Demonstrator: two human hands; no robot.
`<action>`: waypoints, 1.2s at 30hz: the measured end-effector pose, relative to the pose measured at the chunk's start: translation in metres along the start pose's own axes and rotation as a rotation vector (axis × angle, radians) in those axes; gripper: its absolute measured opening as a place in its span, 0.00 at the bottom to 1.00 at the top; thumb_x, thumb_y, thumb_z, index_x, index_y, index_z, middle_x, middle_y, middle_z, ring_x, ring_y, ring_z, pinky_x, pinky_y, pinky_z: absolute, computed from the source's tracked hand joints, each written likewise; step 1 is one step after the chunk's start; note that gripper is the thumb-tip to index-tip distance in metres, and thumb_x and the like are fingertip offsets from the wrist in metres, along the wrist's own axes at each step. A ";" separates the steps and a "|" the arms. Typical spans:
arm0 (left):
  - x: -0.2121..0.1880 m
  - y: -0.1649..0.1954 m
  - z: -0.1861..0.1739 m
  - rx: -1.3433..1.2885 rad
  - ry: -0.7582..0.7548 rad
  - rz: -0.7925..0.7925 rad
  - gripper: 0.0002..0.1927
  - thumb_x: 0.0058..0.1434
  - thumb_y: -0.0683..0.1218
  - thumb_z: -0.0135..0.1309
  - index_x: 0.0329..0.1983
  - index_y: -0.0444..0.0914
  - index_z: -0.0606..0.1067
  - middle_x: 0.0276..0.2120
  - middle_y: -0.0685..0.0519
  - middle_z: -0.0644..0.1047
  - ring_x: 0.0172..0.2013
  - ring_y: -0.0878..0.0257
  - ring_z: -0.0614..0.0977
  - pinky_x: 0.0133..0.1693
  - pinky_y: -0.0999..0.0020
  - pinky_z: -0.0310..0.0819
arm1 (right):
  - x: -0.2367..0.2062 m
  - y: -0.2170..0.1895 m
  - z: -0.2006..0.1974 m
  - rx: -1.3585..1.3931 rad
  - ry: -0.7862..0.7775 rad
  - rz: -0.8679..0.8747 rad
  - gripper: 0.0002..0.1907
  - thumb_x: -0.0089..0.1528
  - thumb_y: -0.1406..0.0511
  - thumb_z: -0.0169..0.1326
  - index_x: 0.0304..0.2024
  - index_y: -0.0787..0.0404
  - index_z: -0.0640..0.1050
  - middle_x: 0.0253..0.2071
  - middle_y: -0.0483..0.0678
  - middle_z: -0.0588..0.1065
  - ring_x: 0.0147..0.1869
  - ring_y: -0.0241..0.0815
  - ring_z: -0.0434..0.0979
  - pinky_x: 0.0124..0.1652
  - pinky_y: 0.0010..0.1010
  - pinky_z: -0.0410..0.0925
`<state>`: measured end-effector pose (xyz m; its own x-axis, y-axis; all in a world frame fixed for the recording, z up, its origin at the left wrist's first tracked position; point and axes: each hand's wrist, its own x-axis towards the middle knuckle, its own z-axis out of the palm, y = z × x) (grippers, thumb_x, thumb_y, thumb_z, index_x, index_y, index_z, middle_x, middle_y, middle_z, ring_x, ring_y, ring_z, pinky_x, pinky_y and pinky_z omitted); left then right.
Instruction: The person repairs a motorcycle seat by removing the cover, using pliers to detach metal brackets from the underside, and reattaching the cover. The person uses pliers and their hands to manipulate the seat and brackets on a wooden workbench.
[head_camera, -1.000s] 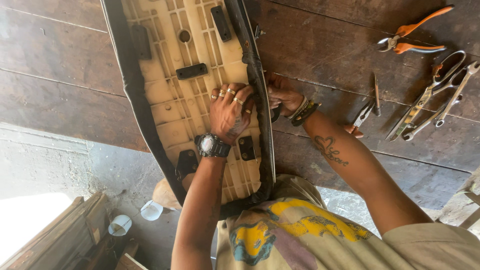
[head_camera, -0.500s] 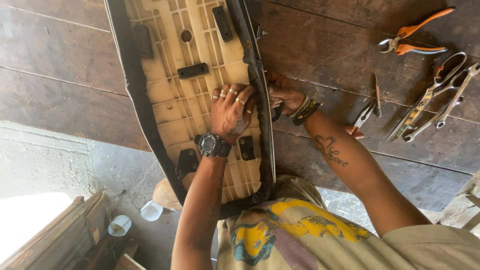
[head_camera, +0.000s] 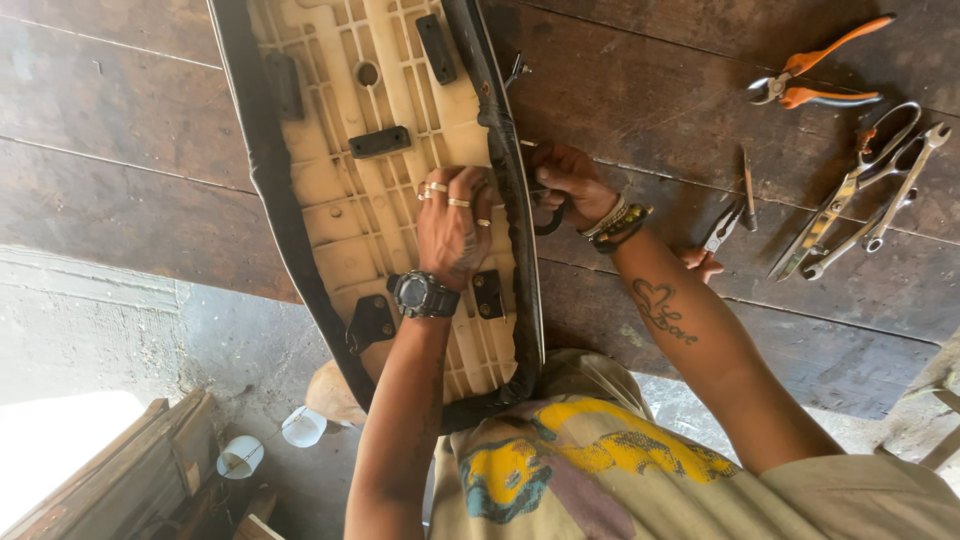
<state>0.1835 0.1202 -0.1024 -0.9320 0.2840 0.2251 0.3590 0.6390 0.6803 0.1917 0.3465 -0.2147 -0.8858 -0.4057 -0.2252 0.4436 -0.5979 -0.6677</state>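
An upturned vehicle seat (head_camera: 340, 200) lies on a dark wooden bench, showing its beige ribbed plastic base and a black cover folded over the rim. My left hand (head_camera: 455, 225), with rings and a black wristwatch, presses flat on the base, fingertips against the black cover edge (head_camera: 510, 190) on the right side. My right hand (head_camera: 565, 180), with bracelets at the wrist, sits just outside that same edge, closed on a small dark tool with a curved handle (head_camera: 548, 218). The tool's tip is hidden by the fingers.
Orange-handled pliers (head_camera: 815, 78) lie at the far right of the bench (head_camera: 120, 150), with scissors and spanners (head_camera: 865, 200) below them. Small red-handled pliers (head_camera: 715, 245) and a thin pointed tool (head_camera: 747, 180) lie near my right forearm. White cups (head_camera: 240, 457) and wooden planks (head_camera: 110, 485) are on the floor.
Both hands stay at the seat's right edge; my left hand has shifted only slightly along the cover. The seat has not moved.
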 end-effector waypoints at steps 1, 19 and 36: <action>-0.001 0.000 -0.001 -0.065 0.042 -0.025 0.13 0.68 0.37 0.53 0.55 0.36 0.70 0.48 0.45 0.73 0.48 0.47 0.77 0.49 0.53 0.72 | -0.001 -0.003 0.002 -0.018 0.029 0.038 0.15 0.66 0.59 0.61 0.46 0.60 0.72 0.26 0.39 0.67 0.24 0.28 0.59 0.24 0.21 0.55; -0.005 -0.012 0.003 -0.040 0.099 0.040 0.13 0.68 0.33 0.49 0.54 0.36 0.68 0.48 0.41 0.72 0.45 0.45 0.77 0.44 0.52 0.73 | 0.012 -0.023 0.030 -0.727 0.347 0.221 0.23 0.64 0.50 0.60 0.24 0.58 0.75 0.19 0.43 0.68 0.20 0.33 0.65 0.22 0.28 0.60; -0.002 -0.009 0.001 -0.070 0.092 0.061 0.14 0.68 0.33 0.49 0.54 0.36 0.68 0.49 0.41 0.72 0.46 0.43 0.77 0.46 0.49 0.73 | 0.020 -0.028 0.044 -1.328 0.637 -0.295 0.21 0.66 0.57 0.59 0.24 0.66 0.80 0.19 0.52 0.72 0.19 0.37 0.68 0.23 0.33 0.60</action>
<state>0.1820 0.1152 -0.1097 -0.9102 0.2521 0.3287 0.4142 0.5703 0.7094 0.1671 0.3248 -0.1697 -0.9830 0.1836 -0.0009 0.1098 0.5841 -0.8042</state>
